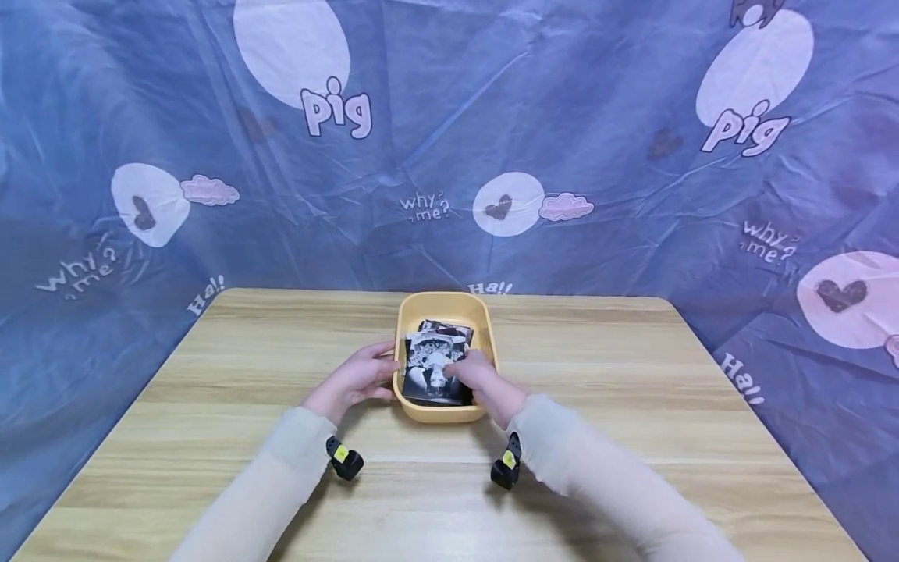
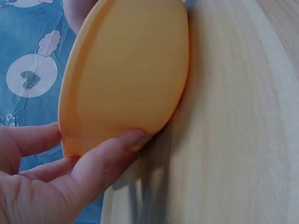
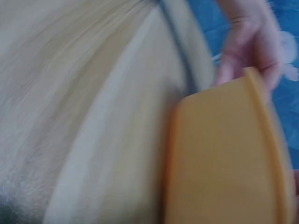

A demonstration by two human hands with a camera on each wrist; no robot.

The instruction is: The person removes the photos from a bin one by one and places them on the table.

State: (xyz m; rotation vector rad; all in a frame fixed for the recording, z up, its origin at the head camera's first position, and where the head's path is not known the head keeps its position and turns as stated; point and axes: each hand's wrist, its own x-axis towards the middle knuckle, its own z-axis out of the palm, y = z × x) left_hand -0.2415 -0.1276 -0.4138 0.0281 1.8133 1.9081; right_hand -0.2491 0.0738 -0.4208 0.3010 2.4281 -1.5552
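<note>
A yellow rectangular tub (image 1: 444, 414) with rounded corners holds a stack of black-and-white photo prints (image 1: 426, 381), the top one showing a figure upside down. My left hand (image 1: 358, 375) rests against the tub's left outer wall. In the left wrist view its fairly straight fingers (image 2: 39, 139) touch the wall up near the rim, the thumb lower down. Over the tub's right rim reaches my right hand (image 1: 488, 382), its thumb on the top photo and its fingers at the stack's right edge, largely hidden. Only a sliver of it shows in the right wrist view.
The tub stands near the far edge of a light wood-grain table (image 1: 597, 367). Behind hangs a blue printed cloth (image 1: 435, 140). A small black camera (image 1: 346, 460) is strapped at the left wrist, another camera (image 1: 507, 467) at the right.
</note>
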